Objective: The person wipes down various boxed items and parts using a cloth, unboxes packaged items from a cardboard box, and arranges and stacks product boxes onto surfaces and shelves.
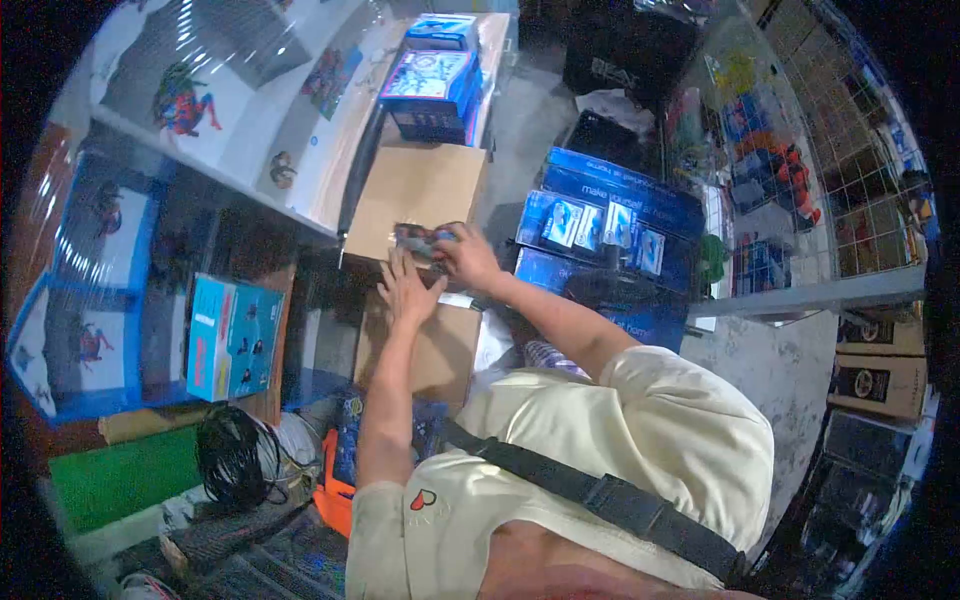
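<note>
One brown cardboard carton point(425, 180) straight ahead of the body, with a small dark handheld object point(415, 236) at the near part of its top, patched with blue and red and too blurred to name more closely. Gripped in the right hand point(466, 256) at the object's right end, with fingers curled around it. Just to the left and nearer the body, the left hand point(408, 292), fingers somewhat spread and pointing toward the object, tips by the carton's near edge; impossible to make out whether pressing or merely resting there. Close beside each other, left thumb near right wrist.

Nearer the body, a second cardboard carton point(440, 350), partly behind the left forearm. Along the first carton's left side, a slim black bar point(364, 165); beyond its far end, stacked blue boxes point(430, 85). To the right, large blue cartons point(670, 205) lettered "make yourself at home", with smaller blue-and-white boxes point(570, 222) about them. On the left, a turquoise box point(245, 345), a coil of black cable point(232, 455) and a green panel point(125, 480). Across the pale shirt point(540, 410), a black strap point(550, 478).
</note>
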The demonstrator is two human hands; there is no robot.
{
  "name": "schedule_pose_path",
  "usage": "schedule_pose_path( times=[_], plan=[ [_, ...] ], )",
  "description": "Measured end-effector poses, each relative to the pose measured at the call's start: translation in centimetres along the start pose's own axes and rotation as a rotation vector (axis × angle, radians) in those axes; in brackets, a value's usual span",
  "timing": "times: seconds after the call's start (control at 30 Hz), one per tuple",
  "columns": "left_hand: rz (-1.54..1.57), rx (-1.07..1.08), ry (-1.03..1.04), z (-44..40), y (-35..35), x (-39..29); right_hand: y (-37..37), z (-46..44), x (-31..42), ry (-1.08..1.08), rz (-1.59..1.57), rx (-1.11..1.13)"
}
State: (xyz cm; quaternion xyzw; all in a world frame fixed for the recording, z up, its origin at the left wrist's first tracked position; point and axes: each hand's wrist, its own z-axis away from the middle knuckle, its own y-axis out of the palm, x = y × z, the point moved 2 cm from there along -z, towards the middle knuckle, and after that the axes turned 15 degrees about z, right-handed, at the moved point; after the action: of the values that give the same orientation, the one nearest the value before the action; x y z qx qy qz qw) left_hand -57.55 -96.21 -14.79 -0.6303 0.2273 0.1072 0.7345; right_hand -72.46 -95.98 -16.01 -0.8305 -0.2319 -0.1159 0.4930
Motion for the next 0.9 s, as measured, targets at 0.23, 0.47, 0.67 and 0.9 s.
schedule_pose_path(
  times=[0.23,0.47,0.67,0.9],
  plan=[
    [1.677,0.177,-0.604,5.5,0.1,-1.3,-0.9,1.5,3.5,0.399,-0.360,0.171],
    [2.108,0.142,-0.376,6.6,0.7,9.0,-3.7,6.8,13.2,-0.096,-0.107,0.438],
    [1.755,-0.270,-0.444,12.7,-1.1,5.5,-1.3,10.5,13.2,0.025,-0.731,0.380],
    [0.910,-0.331,0.112,19.5,1.6,-0.7,4.7,17.0,7.7,0.593,-1.717,0.407]
  ],
)
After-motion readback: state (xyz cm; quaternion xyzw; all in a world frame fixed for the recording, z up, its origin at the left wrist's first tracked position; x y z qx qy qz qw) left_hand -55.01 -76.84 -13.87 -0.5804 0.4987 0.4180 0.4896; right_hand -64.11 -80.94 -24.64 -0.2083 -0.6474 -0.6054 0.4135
